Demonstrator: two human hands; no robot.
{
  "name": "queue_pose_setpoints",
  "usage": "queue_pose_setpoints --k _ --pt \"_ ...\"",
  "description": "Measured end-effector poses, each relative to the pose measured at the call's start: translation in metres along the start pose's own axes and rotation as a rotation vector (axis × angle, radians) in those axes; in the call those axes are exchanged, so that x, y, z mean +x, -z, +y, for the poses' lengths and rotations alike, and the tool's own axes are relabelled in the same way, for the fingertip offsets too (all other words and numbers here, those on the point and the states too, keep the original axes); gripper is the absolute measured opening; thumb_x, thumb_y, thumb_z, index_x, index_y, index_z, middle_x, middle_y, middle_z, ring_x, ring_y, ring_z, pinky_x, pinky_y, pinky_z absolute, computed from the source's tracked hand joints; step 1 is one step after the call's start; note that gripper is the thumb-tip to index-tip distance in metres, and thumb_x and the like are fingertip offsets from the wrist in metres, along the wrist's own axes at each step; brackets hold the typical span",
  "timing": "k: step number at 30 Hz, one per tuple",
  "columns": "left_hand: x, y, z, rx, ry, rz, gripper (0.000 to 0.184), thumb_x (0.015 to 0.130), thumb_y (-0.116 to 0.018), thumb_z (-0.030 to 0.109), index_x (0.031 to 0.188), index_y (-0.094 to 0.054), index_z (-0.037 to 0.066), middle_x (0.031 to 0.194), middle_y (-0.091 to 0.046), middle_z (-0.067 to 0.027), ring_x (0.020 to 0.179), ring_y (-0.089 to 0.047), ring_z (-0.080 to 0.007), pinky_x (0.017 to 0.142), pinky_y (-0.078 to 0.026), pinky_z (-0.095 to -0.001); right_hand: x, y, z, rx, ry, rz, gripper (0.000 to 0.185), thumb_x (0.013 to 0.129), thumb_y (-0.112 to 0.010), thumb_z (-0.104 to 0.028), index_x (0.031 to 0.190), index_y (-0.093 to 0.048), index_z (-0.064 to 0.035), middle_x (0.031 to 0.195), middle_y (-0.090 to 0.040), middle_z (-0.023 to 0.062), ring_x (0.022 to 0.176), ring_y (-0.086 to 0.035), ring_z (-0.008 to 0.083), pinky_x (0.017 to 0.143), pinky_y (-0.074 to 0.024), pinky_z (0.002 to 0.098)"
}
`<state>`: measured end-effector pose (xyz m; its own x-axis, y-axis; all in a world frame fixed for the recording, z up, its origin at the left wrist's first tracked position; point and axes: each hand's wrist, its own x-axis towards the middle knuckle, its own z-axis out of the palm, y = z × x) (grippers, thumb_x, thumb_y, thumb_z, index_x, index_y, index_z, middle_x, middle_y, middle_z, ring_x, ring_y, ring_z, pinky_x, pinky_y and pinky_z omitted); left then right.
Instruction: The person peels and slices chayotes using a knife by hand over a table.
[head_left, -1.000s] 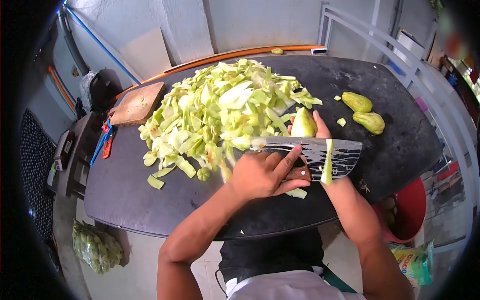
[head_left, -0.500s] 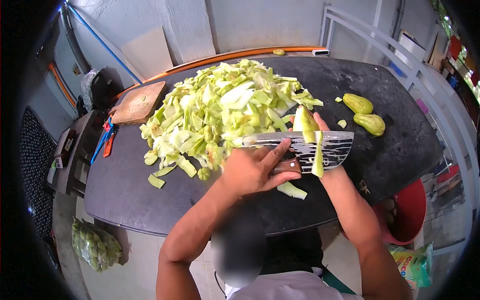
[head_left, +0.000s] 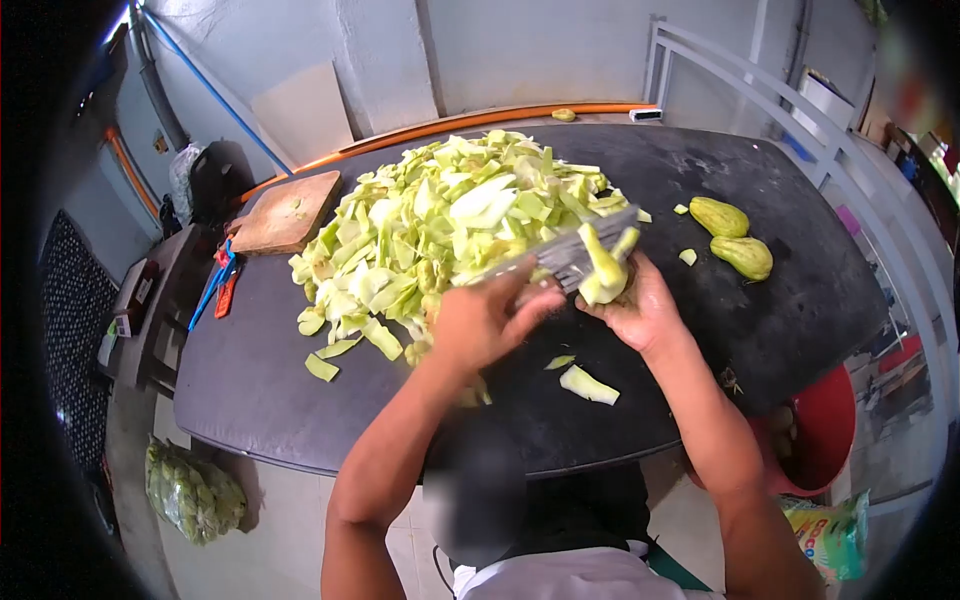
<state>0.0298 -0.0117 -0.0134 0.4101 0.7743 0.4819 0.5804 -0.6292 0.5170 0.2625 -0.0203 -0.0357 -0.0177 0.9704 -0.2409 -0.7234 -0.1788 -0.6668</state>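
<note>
My left hand (head_left: 482, 318) is closed round the handle of a broad-bladed knife (head_left: 565, 258), whose blade is smeared by motion. The blade slants up to the right against a partly peeled chayote (head_left: 602, 285). A strip of skin seems to stand off the chayote's upper side. My right hand (head_left: 645, 312) grips the chayote from the right and below, over the dark table. Beside the knife rises a large heap of pale green peelings (head_left: 420, 225). A loose peeling (head_left: 588, 385) lies on the table below my hands.
Two whole chayotes (head_left: 720, 216) lie at the table's right. A wooden board (head_left: 285, 213) and an orange-handled tool (head_left: 226, 295) are at its left edge. On the floor are a red bucket (head_left: 842, 425) and a plastic bag of green produce (head_left: 190, 492). A grey railing (head_left: 840, 150) flanks the right.
The knife has swung from nearly level to slanting up right. A strip that lay across the blade is gone from there, and another small peeling shows on the table.
</note>
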Motion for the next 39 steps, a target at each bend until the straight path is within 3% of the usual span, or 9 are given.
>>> queue_pose_setpoints --k 4,8,9,11,16,19,31,38,39 --pt "-0.013 -0.014 0.02 0.215 -0.491 0.113 0.077 0.077 -0.085 0.047 0.136 -0.062 0.004 0.069 -0.065 -0.0081 0.061 -0.069 -0.0247 0.059 -0.056 -0.0357 0.004 0.02 0.001 0.331 -0.153 -0.371 0.047 0.104 -0.049 -0.047 0.129 -0.06 -0.0096 0.118 -0.068 0.0145 0.113 -0.065 0.03 0.099 -0.0545 0.0496" --pt "-0.013 -0.019 0.032 0.237 -0.649 0.119 0.083 0.075 -0.084 0.052 0.137 -0.061 0.002 0.061 -0.056 -0.0027 0.05 -0.061 -0.0202 0.048 -0.051 -0.0339 -0.004 0.001 0.0 0.369 -0.134 -0.218 0.048 0.101 -0.052 -0.052 0.113 -0.064 -0.0075 0.098 -0.07 0.0148 0.092 -0.069 0.0277 0.085 -0.058 0.043" --pt "-0.011 -0.021 0.032 0.232 -0.678 0.139 0.083 0.075 -0.083 0.054 0.137 -0.061 0.002 0.059 -0.052 -0.0014 0.048 -0.058 -0.0186 0.045 -0.048 -0.0331 0.026 0.039 0.009 0.498 -0.21 -0.708 0.063 0.102 -0.046 -0.054 0.14 -0.052 -0.0042 0.132 -0.063 0.0153 0.118 -0.062 0.0283 0.106 -0.0472 0.0427" --pt "-0.011 -0.022 0.032 0.237 -0.679 0.135 0.083 0.075 -0.083 0.054 0.136 -0.061 0.002 0.059 -0.051 -0.0012 0.048 -0.058 -0.0186 0.045 -0.048 -0.0331 0.029 0.04 0.01 0.536 -0.219 -0.741 0.063 0.102 -0.046 -0.054 0.14 -0.052 -0.0041 0.133 -0.063 0.0155 0.118 -0.062 0.0284 0.106 -0.0472 0.0429" --pt "-0.011 -0.02 0.034 0.237 -0.683 0.131 0.082 0.075 -0.083 0.053 0.135 -0.062 0.002 0.059 -0.051 -0.0008 0.049 -0.058 -0.0187 0.046 -0.048 -0.0329 0.024 0.033 0.01 0.448 -0.181 -0.629 0.061 0.102 -0.048 -0.053 0.138 -0.054 -0.0036 0.131 -0.064 0.015 0.116 -0.064 0.0282 0.104 -0.0486 0.0419" --pt "-0.011 -0.021 0.032 0.222 -0.667 0.125 0.082 0.074 -0.084 0.053 0.135 -0.062 0.003 0.06 -0.053 -0.0012 0.049 -0.058 -0.0194 0.046 -0.048 -0.0329 0.002 0.001 0.005 0.268 -0.07 -0.171 0.048 0.099 -0.054 -0.051 0.11 -0.064 -0.0058 0.095 -0.07 0.0132 0.088 -0.07 0.0268 0.086 -0.0575 0.0426" --pt "-0.005 -0.004 0.009 0.099 -0.476 0.047 0.079 0.074 -0.086 0.046 0.136 -0.062 0.004 0.074 -0.069 -0.0096 0.065 -0.071 -0.0284 0.065 -0.059 -0.0362 0.014 0.027 0.021 0.103 0.226 -0.238 0.035 0.103 -0.053 -0.041 0.116 -0.064 -0.0104 0.109 -0.068 0.0056 0.102 -0.065 0.0179 0.092 -0.0528 0.0338" --pt "-0.006 0.002 0.017 0.108 -0.407 0.007 0.067 0.082 -0.078 0.053 0.128 -0.068 0.005 0.075 -0.071 -0.0129 0.065 -0.071 -0.0313 0.061 -0.056 -0.0393 0.011 0.03 0.007 0.234 -0.121 -0.55 0.043 0.104 -0.047 -0.044 0.13 -0.058 -0.0114 0.121 -0.065 0.0082 0.107 -0.063 0.0232 0.098 -0.0515 0.0437" --pt "0.001 0.004 0.008 0.087 -0.288 -0.031 0.065 0.084 -0.075 0.055 0.126 -0.069 0.006 0.073 -0.07 -0.0129 0.063 -0.07 -0.0318 0.06 -0.056 -0.0401 0.003 0.018 0.01 0.214 -0.015 -0.263 0.041 0.104 -0.046 -0.043 0.128 -0.058 -0.0115 0.117 -0.066 0.0082 0.102 -0.064 0.0233 0.09 -0.0536 0.0449"
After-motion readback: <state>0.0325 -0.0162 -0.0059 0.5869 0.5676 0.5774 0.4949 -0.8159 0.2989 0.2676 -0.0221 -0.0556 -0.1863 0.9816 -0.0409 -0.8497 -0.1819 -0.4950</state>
